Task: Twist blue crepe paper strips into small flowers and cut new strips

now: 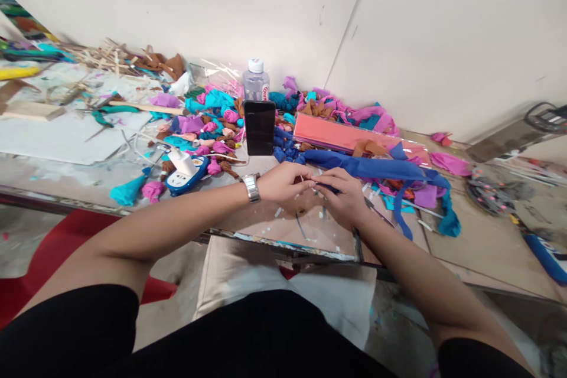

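Observation:
Both hands meet over the table's near edge, fingertips touching. My left hand (pixel 287 181), with a metal watch (pixel 251 188) on its wrist, is closed in a pinch; whatever is between the fingers is too small to name. My right hand (pixel 343 192) is closed too, and a small dark blue piece (pixel 326 188) shows between its fingers. Just behind the hands a black phone (pixel 260 130) stands upright. A long blue fabric strip (pixel 367 164) lies behind and to the right of my right hand, beside a salmon-coloured sheet stack (pixel 341 133).
Crumpled coloured pieces (pixel 212 112) crowd the table's back around a clear bottle (pixel 256 82). A white charger (pixel 181 159) sits in a blue power strip (pixel 188 180) at the left, near green-handled pliers (pixel 116 110). Another blue power strip (pixel 547 257) lies far right.

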Tool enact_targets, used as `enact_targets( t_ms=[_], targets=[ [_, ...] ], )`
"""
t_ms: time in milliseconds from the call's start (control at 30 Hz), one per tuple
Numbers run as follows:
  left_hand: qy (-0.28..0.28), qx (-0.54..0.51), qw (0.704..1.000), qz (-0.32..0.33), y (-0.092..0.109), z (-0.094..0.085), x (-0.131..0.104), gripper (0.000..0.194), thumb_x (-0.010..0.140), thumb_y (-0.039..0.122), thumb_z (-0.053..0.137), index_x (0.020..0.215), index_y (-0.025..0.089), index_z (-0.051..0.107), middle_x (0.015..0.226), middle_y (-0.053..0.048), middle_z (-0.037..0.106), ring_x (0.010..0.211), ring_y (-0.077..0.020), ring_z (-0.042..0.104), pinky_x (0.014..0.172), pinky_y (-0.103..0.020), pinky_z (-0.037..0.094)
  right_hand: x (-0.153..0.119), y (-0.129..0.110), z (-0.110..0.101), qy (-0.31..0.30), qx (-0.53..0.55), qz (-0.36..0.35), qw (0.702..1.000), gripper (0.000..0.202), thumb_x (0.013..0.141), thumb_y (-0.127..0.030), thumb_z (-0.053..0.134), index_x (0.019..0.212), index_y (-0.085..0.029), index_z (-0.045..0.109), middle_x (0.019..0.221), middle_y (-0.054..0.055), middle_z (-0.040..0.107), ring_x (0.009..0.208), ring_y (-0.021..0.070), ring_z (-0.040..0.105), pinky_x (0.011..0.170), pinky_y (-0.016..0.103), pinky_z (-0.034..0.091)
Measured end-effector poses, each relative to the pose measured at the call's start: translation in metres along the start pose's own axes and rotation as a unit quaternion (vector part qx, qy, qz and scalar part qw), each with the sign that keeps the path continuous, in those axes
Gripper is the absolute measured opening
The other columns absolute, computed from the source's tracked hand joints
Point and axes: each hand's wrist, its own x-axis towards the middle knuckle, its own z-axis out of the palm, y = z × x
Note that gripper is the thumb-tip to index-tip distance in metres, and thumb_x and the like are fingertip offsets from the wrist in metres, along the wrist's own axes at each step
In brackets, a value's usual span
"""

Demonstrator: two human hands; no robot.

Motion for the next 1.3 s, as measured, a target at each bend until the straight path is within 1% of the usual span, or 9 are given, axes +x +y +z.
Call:
enact_targets(
  t_ms=[200,367,467,600,767,933,1000,1167,1300],
  targets=[
    [-0.015,-0.068,0.997,-0.026,-0.003,0.003,0.0,0.035,0.101,0.045,0.059,0.105,0.015,0.077,0.088,-0.004,0.076,0.074,-0.014,0.063,0.066,-0.023,0.045,0.001,-0.005,-0.002,0.0,-0.007,-0.007,1.0,0.016,0.099,-0.031,0.073,0.114,-0.029,0.078,0.107,0.006,0.079,0.101,0.0235,0.072,0.091,0.044,0.059],
    [-0.016,-0.148,0.987,-0.054,-0.005,0.007,0.001,0.041,0.098,0.053,0.065,0.102,0.013,0.076,0.084,-0.004,0.075,0.07,-0.0132,0.064,0.064,-0.023,0.047,0.003,-0.01,-0.004,0.025,-0.016,0.005,1.0,0.012,0.098,-0.034,0.074,0.108,-0.028,0.076,0.102,0.006,0.079,0.097,0.0244,0.072,0.089,0.045,0.059],
    [0.0,-0.173,0.982,-0.07,-0.007,0.008,0.002,0.04,0.096,0.052,0.068,0.101,0.012,0.075,0.079,-0.004,0.073,0.068,-0.0133,0.066,0.062,-0.023,0.048,0.004,-0.011,-0.004,0.034,-0.015,0.01,0.999,0.01,0.097,-0.034,0.075,0.105,-0.027,0.075,0.098,0.005,0.078,0.094,0.024,0.071,0.087,0.043,0.057],
    [0.027,-0.195,0.978,-0.074,-0.007,0.009,0.002,0.037,0.094,0.049,0.071,0.1,0.013,0.073,0.081,-0.004,0.073,0.068,-0.0125,0.067,0.064,-0.023,0.051,0.004,-0.011,-0.004,0.036,-0.013,0.021,0.999,0.012,0.096,-0.036,0.077,0.099,-0.026,0.072,0.094,0.004,0.077,0.092,0.0238,0.07,0.084,0.042,0.056],
    [0.022,-0.192,0.979,-0.063,-0.007,0.01,0.003,0.035,0.095,0.048,0.07,0.098,0.013,0.073,0.078,-0.003,0.071,0.067,-0.012,0.066,0.063,-0.022,0.05,0.004,-0.011,-0.004,0.032,-0.009,0.027,0.999,0.016,0.094,-0.04,0.078,0.096,-0.026,0.071,0.092,0.004,0.076,0.091,0.0243,0.07,0.083,0.042,0.055],
    [0.013,-0.168,0.984,-0.052,-0.009,0.011,0.002,0.035,0.093,0.048,0.072,0.098,0.013,0.074,0.084,-0.004,0.072,0.07,-0.0127,0.065,0.065,-0.023,0.049,0.004,-0.012,-0.003,0.039,-0.006,0.016,0.999,0.015,0.095,-0.039,0.077,0.093,-0.026,0.07,0.091,0.004,0.075,0.088,0.0235,0.07,0.082,0.042,0.055],
    [0.009,-0.152,0.987,-0.046,-0.008,0.01,0.002,0.035,0.094,0.048,0.07,0.096,0.014,0.074,0.083,-0.003,0.071,0.07,-0.0127,0.064,0.065,-0.023,0.048,0.004,-0.012,-0.003,0.039,-0.002,0.009,0.999,0.014,0.095,-0.038,0.077,0.093,-0.026,0.07,0.091,0.004,0.076,0.088,0.0231,0.07,0.083,0.041,0.055],
    [0.012,-0.137,0.99,-0.041,-0.006,0.008,0.002,0.033,0.097,0.046,0.065,0.096,0.014,0.073,0.084,-0.004,0.072,0.072,-0.0136,0.066,0.067,-0.024,0.05,0.004,-0.011,-0.003,0.025,-0.003,0.009,1.0,0.016,0.095,-0.042,0.077,0.099,-0.027,0.072,0.093,0.004,0.077,0.089,0.0235,0.071,0.083,0.041,0.056],
    [0.024,-0.125,0.991,-0.041,-0.007,0.005,0.001,0.031,0.099,0.042,0.064,0.102,0.013,0.073,0.082,-0.003,0.072,0.071,-0.0136,0.067,0.067,-0.024,0.05,0.005,-0.011,-0.005,0.02,-0.006,0.002,1.0,0.015,0.097,-0.04,0.075,0.105,-0.027,0.075,0.101,0.005,0.08,0.097,0.0244,0.074,0.091,0.043,0.057]
  ],
)
